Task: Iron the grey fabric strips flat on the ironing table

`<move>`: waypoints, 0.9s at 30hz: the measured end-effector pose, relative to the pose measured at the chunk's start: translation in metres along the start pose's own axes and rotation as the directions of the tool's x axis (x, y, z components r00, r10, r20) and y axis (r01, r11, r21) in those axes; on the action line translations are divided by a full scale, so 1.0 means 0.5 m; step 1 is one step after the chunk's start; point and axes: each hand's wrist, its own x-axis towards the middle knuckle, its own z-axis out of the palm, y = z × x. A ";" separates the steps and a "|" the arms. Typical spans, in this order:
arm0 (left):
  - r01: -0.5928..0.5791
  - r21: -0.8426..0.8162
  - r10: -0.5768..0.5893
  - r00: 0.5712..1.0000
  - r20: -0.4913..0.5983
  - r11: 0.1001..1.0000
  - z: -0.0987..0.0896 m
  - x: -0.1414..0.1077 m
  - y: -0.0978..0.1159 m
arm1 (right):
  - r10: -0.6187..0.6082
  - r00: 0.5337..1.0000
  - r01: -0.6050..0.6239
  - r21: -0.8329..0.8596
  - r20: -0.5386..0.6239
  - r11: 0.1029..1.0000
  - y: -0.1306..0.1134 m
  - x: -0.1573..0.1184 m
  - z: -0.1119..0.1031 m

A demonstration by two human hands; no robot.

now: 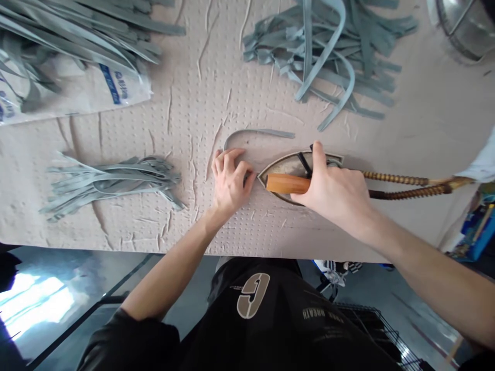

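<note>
A narrow grey-blue fabric strip (266, 132) curves over the ironing surface, its near end disappearing under the fingers of my left hand (231, 180). Those fingers are curled down and closed on that end; the part under them is hidden. Just to the right, my right hand (336, 190) is wrapped around the orange handle of an iron (288, 166). The iron's pointed tip faces left, close to my left thumb. Two coiled hoses or cords (402, 178) run from its back end toward the right.
A bundle of similar strips (116, 180) lies to the left. More strips (328, 56) are heaped at the far right, and another pile (85, 26) rests on a plastic bag (131, 90) at the far left. A metal container (464, 26) stands at the top right corner.
</note>
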 end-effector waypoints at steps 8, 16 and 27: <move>-0.057 0.065 0.055 0.998 0.036 0.996 -0.032 -0.019 -0.040 | -0.010 0.999 0.009 -0.010 -0.045 1.000 -0.016 -0.006 0.001; -0.072 0.046 0.065 0.988 0.140 0.996 -0.057 0.001 -0.027 | 0.051 0.998 -0.048 -0.081 0.030 0.996 -0.003 -0.010 -0.002; 0.006 -0.053 -0.010 0.998 -0.069 0.999 -0.136 0.009 -0.038 | -0.183 0.978 0.183 -0.004 -0.096 0.983 -0.099 0.029 -0.028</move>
